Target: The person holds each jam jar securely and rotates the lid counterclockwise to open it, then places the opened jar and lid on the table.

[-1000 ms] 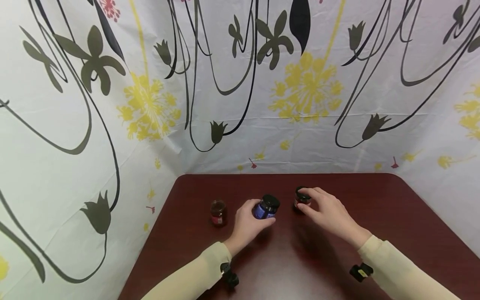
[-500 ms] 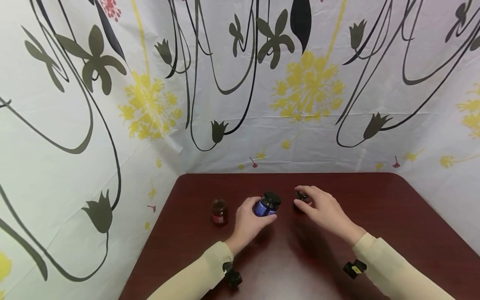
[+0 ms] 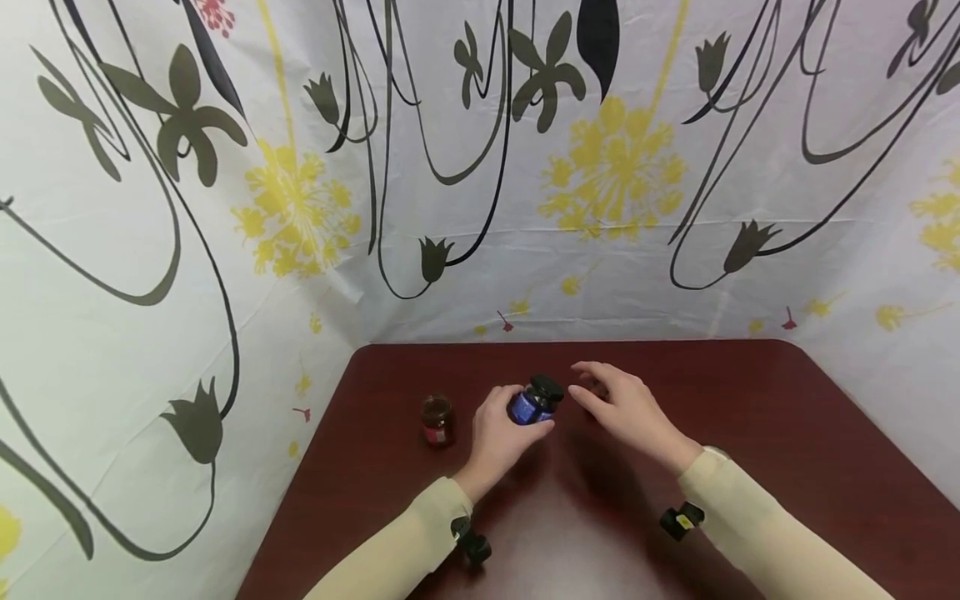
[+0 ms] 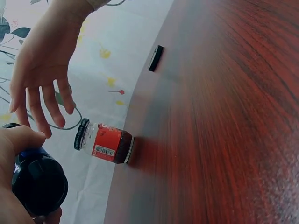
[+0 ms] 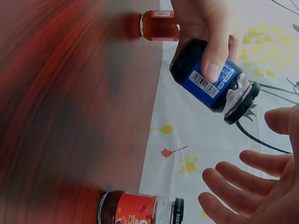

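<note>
The left hand (image 3: 497, 435) grips the blue-labelled jar (image 3: 527, 408), tilted toward two o'clock, with a brown jar (image 3: 437, 423) standing at its nine o'clock. At three o'clock the right hand (image 3: 636, 417) hangs, fingers apart, holding nothing; just beyond, toward two o'clock, stands the black-capped red-labelled jar (image 4: 108, 143).

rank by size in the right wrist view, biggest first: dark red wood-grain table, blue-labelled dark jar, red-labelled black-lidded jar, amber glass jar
1. Dark red wood-grain table
2. Blue-labelled dark jar and red-labelled black-lidded jar: unsure which, as the bottom edge crops the latter
3. Amber glass jar
</note>
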A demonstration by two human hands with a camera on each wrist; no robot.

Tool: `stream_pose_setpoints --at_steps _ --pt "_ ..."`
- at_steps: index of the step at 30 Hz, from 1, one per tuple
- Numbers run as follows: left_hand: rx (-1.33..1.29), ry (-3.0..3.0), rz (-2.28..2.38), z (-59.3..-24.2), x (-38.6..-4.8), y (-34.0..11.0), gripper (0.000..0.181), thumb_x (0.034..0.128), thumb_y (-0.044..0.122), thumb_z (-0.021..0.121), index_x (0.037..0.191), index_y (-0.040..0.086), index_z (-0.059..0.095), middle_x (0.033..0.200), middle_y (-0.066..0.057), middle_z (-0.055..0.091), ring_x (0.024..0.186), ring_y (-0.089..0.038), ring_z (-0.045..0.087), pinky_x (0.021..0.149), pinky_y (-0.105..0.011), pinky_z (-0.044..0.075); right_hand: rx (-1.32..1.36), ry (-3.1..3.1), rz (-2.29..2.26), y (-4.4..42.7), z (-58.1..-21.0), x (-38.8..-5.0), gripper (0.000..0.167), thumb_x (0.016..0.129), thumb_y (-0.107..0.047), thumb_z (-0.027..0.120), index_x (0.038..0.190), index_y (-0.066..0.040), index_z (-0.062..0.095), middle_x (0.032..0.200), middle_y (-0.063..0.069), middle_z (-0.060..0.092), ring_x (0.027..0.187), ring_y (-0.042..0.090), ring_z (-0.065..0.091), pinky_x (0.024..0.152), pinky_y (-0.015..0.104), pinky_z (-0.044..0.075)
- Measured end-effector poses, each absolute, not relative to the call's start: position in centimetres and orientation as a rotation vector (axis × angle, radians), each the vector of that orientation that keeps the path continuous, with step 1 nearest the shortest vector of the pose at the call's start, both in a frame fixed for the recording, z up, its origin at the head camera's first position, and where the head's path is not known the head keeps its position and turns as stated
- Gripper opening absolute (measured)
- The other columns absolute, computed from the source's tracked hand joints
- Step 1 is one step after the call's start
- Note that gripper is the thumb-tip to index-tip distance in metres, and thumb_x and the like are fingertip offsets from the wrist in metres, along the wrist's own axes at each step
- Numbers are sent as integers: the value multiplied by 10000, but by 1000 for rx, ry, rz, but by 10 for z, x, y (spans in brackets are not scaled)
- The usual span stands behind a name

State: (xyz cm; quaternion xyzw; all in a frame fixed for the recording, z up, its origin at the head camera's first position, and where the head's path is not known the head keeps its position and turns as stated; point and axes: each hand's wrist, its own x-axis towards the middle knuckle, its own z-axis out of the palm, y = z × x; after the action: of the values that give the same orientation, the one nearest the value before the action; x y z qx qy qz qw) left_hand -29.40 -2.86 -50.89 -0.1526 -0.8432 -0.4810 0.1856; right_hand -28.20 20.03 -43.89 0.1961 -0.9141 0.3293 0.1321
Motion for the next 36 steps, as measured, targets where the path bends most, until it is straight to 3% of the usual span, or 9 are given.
stream_pose_setpoints --at_steps 17,27,36 --pt "-458 -2337 -1261 -500 -297 -26 607 715 537 876 1174 206 653 1021 109 574 910 -74 597 777 -311 529 542 -2677 1100 182 -432 -298 456 992 -575 532 1352 -299 574 1078 -29 680 795 168 640 652 375 504" --pt "-478 -2339 -1253 -501 -294 -25 656 692 638 840 1153 201 677 999 103 576 894 -62 587 761 -275 526 554 -2696 1112 178 -439 -300 434 995 -600 498 1240 -283 664 1121 -74 694 924 86 658 780 399 525" --pt "-505 -2373 -1201 -501 -291 -23 673 694 659 824 1150 186 675 994 109 566 883 -51 580 750 -262 525 564 -2703 1125 176 -439 -300 428 1012 -589 469 1198 -266 678 1047 -71 698 854 111 656 737 367 523"
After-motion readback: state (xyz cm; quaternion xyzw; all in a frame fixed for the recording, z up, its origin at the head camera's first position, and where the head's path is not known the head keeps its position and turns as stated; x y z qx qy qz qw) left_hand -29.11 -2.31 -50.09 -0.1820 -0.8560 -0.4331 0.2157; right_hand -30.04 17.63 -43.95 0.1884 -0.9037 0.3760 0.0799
